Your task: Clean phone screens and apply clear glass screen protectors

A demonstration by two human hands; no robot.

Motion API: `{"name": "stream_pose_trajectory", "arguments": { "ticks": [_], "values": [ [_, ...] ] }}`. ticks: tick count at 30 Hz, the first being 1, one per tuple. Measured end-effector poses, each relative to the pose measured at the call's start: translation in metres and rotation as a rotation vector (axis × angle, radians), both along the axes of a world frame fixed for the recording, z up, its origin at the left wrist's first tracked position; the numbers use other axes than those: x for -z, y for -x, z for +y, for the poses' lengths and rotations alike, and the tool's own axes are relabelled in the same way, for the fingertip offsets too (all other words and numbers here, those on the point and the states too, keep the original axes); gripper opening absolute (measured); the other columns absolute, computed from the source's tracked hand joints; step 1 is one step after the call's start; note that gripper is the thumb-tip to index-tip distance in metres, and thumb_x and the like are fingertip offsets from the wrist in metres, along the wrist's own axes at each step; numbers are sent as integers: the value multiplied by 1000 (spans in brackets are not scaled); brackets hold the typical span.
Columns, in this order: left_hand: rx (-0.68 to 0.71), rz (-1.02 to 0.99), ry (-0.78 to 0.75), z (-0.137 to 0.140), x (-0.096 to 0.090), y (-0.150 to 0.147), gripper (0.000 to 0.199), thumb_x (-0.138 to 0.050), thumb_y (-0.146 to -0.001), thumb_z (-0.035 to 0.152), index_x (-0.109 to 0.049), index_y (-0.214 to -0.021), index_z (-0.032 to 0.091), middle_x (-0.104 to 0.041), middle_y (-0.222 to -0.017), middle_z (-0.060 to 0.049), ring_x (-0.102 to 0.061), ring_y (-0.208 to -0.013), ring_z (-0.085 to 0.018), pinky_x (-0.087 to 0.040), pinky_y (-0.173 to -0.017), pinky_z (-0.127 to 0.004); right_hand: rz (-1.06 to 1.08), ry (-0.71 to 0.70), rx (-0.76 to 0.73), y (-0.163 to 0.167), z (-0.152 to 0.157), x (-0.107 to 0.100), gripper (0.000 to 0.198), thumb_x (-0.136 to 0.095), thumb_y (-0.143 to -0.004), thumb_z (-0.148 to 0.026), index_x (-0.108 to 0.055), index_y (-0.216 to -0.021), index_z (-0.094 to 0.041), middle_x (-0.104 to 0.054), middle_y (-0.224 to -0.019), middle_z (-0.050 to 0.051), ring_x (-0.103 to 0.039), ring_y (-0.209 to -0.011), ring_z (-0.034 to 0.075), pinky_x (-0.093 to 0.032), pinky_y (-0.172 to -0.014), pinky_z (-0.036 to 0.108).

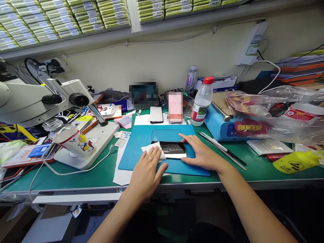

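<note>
A phone (pixel 173 149) lies on a blue mat (pixel 138 138), its dark, shiny face reflecting the shelves above. My left hand (pixel 149 168), wearing a ring, presses a folded white wipe (pixel 162 152) against the phone's left end, which is hidden. At the other end, my right hand (pixel 201 152) grips the phone, thumb by the near edge and fingers by the far corner. Just beyond the phone lies a thin, clear panel (pixel 165 135) with a dark outline and rounded corners. My right index fingertip is close to that panel's right end.
A microscope (pixel 78 98) and a jar (pixel 73 140) stand at left. A red-capped bottle (pixel 201 103) is behind the mat. Tweezers (pixel 222 148), a blue device (pixel 217 125), a plastic bag (pixel 278 111) and a yellow bottle (pixel 296 162) lie to the right.
</note>
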State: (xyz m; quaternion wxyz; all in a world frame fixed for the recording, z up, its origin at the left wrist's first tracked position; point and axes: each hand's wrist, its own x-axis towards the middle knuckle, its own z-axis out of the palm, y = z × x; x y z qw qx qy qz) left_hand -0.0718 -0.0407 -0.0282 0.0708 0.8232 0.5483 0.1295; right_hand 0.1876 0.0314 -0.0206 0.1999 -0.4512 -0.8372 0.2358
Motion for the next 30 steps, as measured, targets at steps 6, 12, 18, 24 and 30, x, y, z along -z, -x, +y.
{"name": "stream_pose_trajectory", "arguments": {
  "ticks": [6,12,18,24,30],
  "values": [
    [-13,-19,73,18,-5,9,53,-33,-110,43,-44,-154,16,-37,-162,-8,-32,-153,-25,-30,-125,-50,-13,7,4,-1,0,1,88,-69,-84,-50,-29,-160,-32,-56,-133,9,-49,-132,34,-39,-114,54],
    [-18,-9,31,32,-3,3,58,-38,-108,48,-43,-154,13,-35,-163,-12,-31,-153,-27,-31,-124,-48,-20,25,18,0,0,-1,88,-69,-84,-53,-31,-160,-30,-57,-133,9,-49,-131,34,-41,-113,51],
    [-28,-12,7,38,-2,-14,70,-37,-106,57,-40,-155,7,-36,-162,-16,-30,-154,-30,-28,-125,-49,-29,18,32,4,-1,-5,87,-70,-82,-49,-33,-158,-26,-57,-131,11,-52,-128,33,-40,-113,51],
    [130,-65,47,37,-10,-52,96,-32,-97,78,-35,-157,4,-31,-164,-18,-25,-155,-31,-23,-127,-47,-6,-5,25,3,2,1,86,-70,-83,-50,-34,-157,-25,-59,-127,11,-53,-124,33,-41,-112,53],
    [177,-88,39,33,-12,-77,109,-31,-91,86,-33,-157,-1,-28,-165,-20,-24,-156,-32,-24,-128,-46,-24,-34,28,2,4,6,84,-65,-85,-48,-32,-158,-22,-58,-127,12,-53,-126,33,-43,-110,53]
  ]
}}
